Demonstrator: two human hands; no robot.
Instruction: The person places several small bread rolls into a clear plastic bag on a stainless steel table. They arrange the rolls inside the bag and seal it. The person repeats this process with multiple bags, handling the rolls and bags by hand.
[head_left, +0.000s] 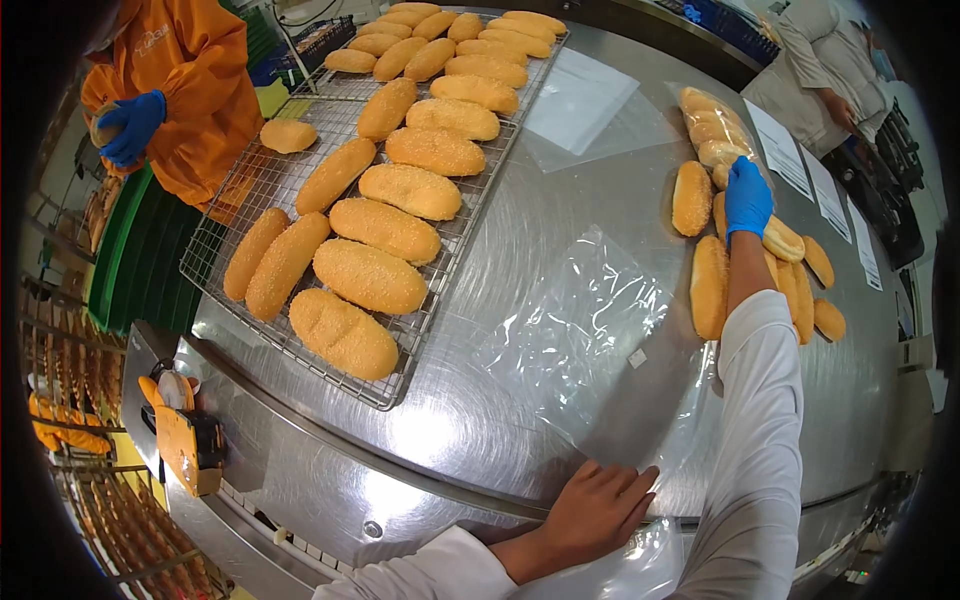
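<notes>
My right hand (750, 199), in a blue glove, reaches to the open end of a clear bag of bread rolls (712, 124). Its fingers touch the roll at that end; the glove hides whether they grip it. Loose rolls (709, 289) lie around and below this wrist, some partly behind the sleeve. Bare and palm down, my left hand (596, 517) is at the near table edge, its fingertips by the near end of a flat clear plastic bag (577, 352). Whether those fingers pinch the film cannot be seen.
A wire rack (409, 375) with several seeded rolls (367, 277) fills the table's left side. Bag sheets (581, 97) lie at the back, printed papers (780, 150) at right. A tape dispenser (187, 442) stands lower left. Co-workers stand behind the rack and at the upper right.
</notes>
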